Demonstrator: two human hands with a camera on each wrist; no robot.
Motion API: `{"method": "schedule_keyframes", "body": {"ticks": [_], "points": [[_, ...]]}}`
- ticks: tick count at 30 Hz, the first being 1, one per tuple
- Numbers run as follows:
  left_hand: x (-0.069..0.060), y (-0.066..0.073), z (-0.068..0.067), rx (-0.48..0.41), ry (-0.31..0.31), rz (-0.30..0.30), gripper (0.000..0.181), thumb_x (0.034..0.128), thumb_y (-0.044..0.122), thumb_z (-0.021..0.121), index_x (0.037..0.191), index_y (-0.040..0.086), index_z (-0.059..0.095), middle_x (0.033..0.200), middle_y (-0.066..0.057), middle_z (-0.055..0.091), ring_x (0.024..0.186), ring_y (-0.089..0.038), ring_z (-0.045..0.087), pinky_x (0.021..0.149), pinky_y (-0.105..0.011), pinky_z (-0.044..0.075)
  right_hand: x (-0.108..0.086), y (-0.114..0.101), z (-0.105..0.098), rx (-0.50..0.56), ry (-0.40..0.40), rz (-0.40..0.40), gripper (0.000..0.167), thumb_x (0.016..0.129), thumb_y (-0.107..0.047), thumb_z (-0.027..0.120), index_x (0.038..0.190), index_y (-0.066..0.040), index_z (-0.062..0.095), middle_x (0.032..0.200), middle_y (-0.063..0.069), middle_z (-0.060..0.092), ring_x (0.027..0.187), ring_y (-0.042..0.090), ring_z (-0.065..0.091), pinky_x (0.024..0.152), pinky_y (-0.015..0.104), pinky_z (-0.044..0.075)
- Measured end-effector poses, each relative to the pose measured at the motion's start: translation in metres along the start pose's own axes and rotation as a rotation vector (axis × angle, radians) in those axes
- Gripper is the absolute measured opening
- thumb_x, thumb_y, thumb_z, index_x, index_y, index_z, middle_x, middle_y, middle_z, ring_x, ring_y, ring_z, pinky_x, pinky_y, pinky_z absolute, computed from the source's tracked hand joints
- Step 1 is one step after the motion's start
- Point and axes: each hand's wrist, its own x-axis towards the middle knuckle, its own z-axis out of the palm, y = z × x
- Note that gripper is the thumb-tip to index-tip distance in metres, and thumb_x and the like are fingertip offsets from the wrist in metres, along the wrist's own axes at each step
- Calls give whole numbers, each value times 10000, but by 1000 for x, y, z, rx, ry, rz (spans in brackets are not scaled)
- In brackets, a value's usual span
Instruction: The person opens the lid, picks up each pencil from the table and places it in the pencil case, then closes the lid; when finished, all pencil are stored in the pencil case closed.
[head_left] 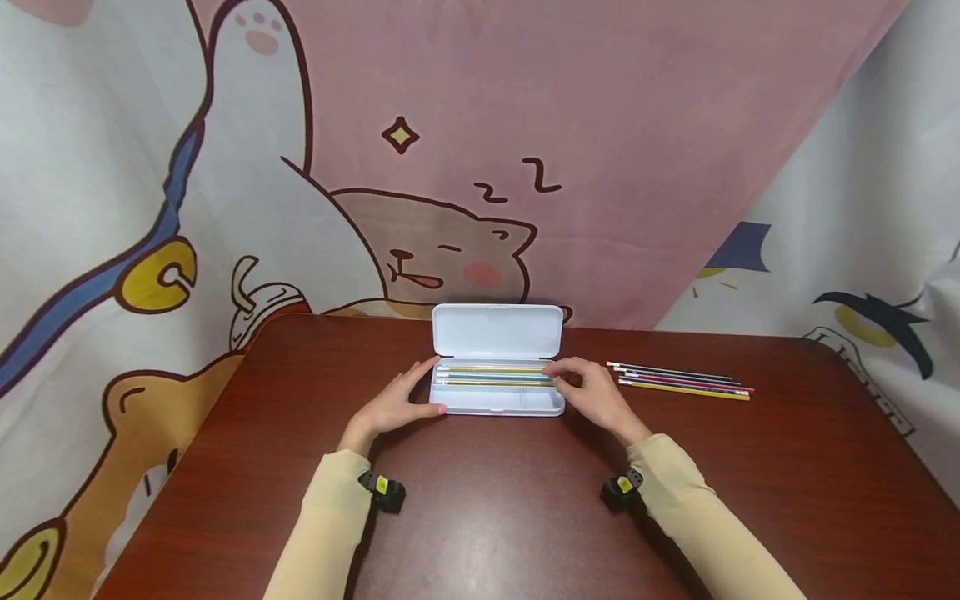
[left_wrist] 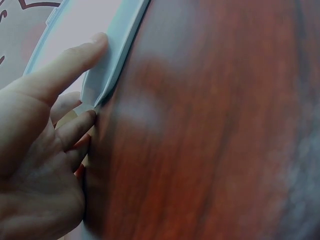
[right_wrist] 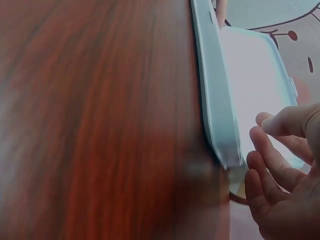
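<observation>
An opened white pencil case (head_left: 480, 402) lies on the table, its lid (head_left: 497, 332) tilted up at the back. Several pencils (head_left: 491, 376) lie side by side in its long rear compartment. My left hand (head_left: 392, 406) holds the case's left end, thumb on the front corner and index finger by the rear one. In the left wrist view the thumb (left_wrist: 92, 52) presses on the rim. Over the right end, my right hand (head_left: 596, 393) has its fingertips by the pencil ends. The right wrist view shows its fingers (right_wrist: 272, 155) loosely bent, with no pencil visible between them.
More pencils (head_left: 682, 382), dark, red and yellow, lie loosely on the brown table (head_left: 495, 500) right of my right hand. A cartoon-printed cloth (head_left: 637, 167) hangs behind the table's back edge. The case's front compartment has a divider (head_left: 521, 399).
</observation>
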Motion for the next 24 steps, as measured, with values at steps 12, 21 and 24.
{"method": "schedule_keyframes", "body": {"ticks": [12, 21, 24], "points": [[0, -2, -1, -13, -10, -4, 868, 835, 332, 753, 1526, 106, 279, 1541, -176, 285, 1440, -391, 96, 1126, -561, 52, -25, 25, -32, -25, 4, 83, 193, 896, 1, 637, 1074, -29, 704, 1070, 116, 670, 987, 287, 567, 889, 473, 438], [0, 0, -1, 11, -17, -50, 876, 825, 356, 756, 1527, 130, 283, 1560, -165, 246, 1444, -372, 102, 1131, -547, 56, -40, 44, -56, -44, 35, 103, 206, 901, 16, 631, 1101, 7, 681, 1117, 172, 652, 1056, 337, 580, 898, 518, 440], [1, 0, -1, 14, -15, -57, 877, 825, 359, 756, 1529, 136, 282, 1562, -165, 239, 1444, -372, 103, 1129, -553, 63, -43, 49, -63, -59, 47, 91, 206, 899, 22, 630, 1099, 15, 677, 1095, 160, 662, 1047, 321, 589, 885, 465, 447]]}}
